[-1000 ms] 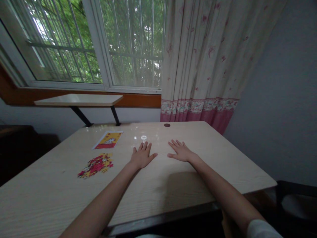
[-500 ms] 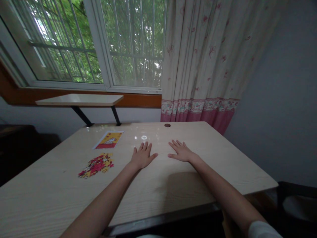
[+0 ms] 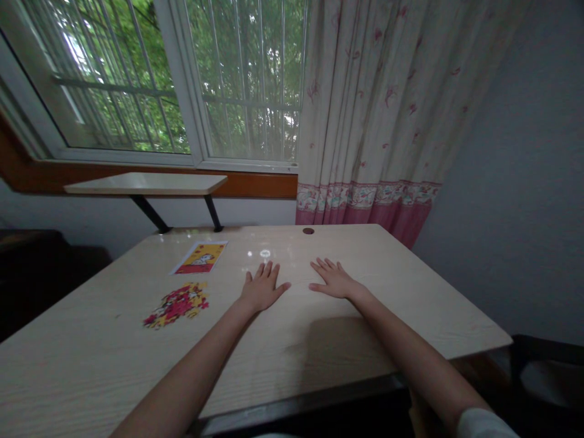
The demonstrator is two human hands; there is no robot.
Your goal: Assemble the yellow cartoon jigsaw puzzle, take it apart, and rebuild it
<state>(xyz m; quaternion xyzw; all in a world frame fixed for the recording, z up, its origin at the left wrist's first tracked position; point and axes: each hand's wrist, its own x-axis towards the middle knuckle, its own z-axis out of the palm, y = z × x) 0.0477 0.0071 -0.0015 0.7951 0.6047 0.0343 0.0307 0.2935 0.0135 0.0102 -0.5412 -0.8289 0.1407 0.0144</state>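
My left hand [image 3: 263,287] lies flat on the pale wooden desk [image 3: 274,359], its fingers spread and holding nothing. To its right my right hand [image 3: 332,278] also rests palm down, open, with a gap between the two thumbs. Left of my left hand is a loose pile of jigsaw puzzle pieces [image 3: 177,305] in red, yellow, white and black. Just behind the pile lies a picture sheet [image 3: 201,258] in yellow and red with a white cartoon figure. Neither hand touches the pieces or the sheet.
A small raised shelf [image 3: 155,182] on black supports stands at the desk's back left. A round cable hole [image 3: 309,231] is near the back edge. Behind are a barred window [image 3: 196,85] and a patterned curtain [image 3: 365,121]. Part of a dark chair [image 3: 547,350] shows at right.
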